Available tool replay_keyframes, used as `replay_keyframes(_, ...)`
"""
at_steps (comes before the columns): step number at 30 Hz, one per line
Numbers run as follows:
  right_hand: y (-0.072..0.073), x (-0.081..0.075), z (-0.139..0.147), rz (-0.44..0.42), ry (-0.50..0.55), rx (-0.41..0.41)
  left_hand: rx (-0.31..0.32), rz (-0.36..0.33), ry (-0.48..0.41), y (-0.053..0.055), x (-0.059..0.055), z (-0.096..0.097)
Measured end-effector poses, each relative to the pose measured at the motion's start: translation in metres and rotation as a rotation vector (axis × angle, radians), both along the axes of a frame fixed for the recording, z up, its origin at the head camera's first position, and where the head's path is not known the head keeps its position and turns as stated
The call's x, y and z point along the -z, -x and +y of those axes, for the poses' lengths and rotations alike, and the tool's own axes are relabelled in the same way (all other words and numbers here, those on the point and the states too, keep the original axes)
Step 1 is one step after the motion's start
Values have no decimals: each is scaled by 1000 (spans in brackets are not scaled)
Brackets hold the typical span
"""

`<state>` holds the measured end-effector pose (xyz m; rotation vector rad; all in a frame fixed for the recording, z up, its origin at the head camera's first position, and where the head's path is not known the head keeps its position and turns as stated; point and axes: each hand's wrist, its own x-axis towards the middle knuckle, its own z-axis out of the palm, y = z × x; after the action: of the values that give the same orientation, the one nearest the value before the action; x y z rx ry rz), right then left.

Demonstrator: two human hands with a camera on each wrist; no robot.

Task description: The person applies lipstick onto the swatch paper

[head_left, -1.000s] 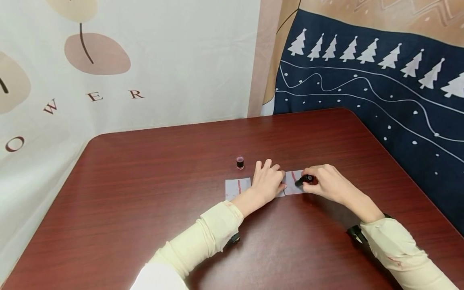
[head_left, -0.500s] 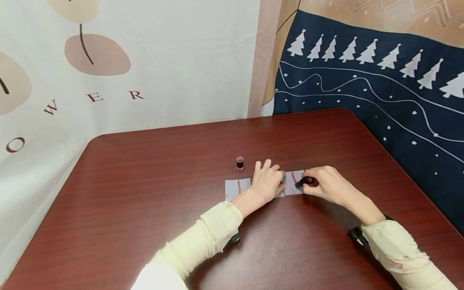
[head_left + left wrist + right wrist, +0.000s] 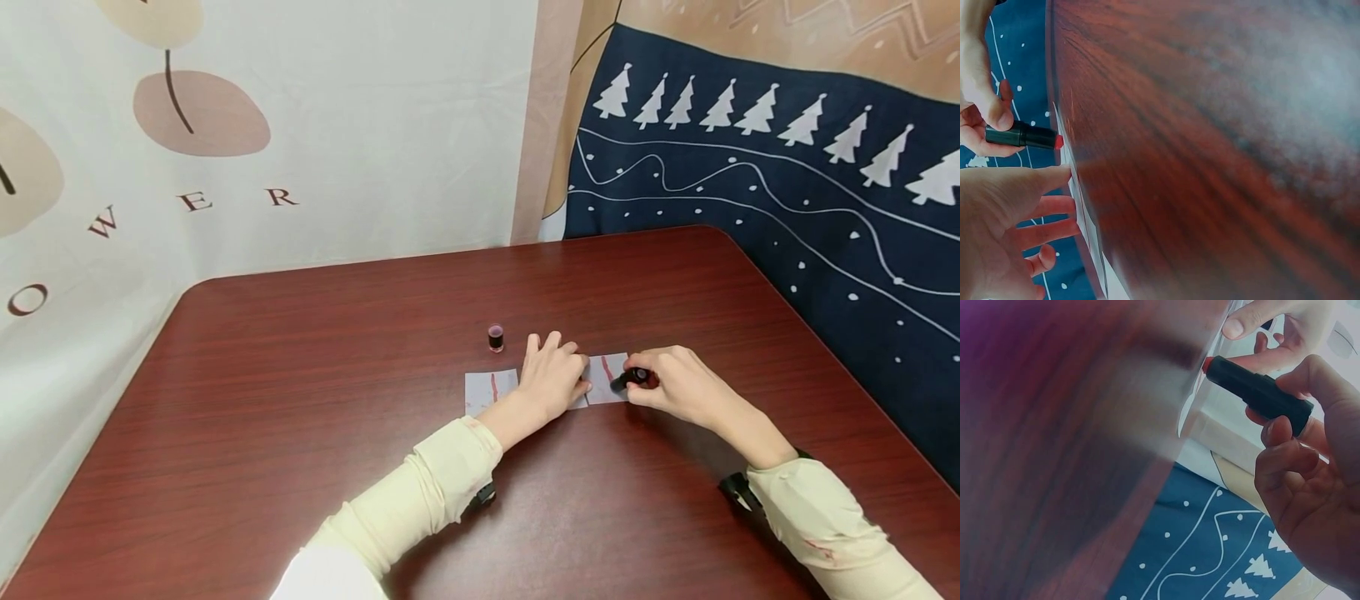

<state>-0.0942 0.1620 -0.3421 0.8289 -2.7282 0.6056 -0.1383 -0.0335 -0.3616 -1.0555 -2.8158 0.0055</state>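
Note:
My right hand (image 3: 675, 379) pinches the black tube of a lipstick (image 3: 633, 377) between thumb and fingers. In the right wrist view the red tip of the lipstick (image 3: 1260, 394) points down at the paper. That tip meets the right-hand paper piece (image 3: 600, 392), which bears a red streak. My left hand (image 3: 553, 379) rests with its fingers spread and fairly straight, fingertips on the papers beside the streak. It covers most of the middle part. To its left shows another paper piece (image 3: 480, 392) with a red streak. Beyond the papers stands a small cap (image 3: 496, 338), dark below and clear above.
All of it lies on a reddish-brown wooden table (image 3: 300, 400) with rounded far corners. A pale printed cloth (image 3: 390, 125) hangs behind, and a navy cloth with white trees (image 3: 720, 175) hangs along the right side.
My right hand and the lipstick have slid very slightly toward my body along the paper. My left hand stays in place, and the cap has not moved.

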Motion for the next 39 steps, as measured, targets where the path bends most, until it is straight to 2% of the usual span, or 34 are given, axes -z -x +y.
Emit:
replay_keyframes(11,-1,1,-1,14,7,-5,2,2,3,-1,-1,-1)
replay_keyframes(39,-6,-1,-2,-22,-6,11,3,-3,4,-1,0,-1)
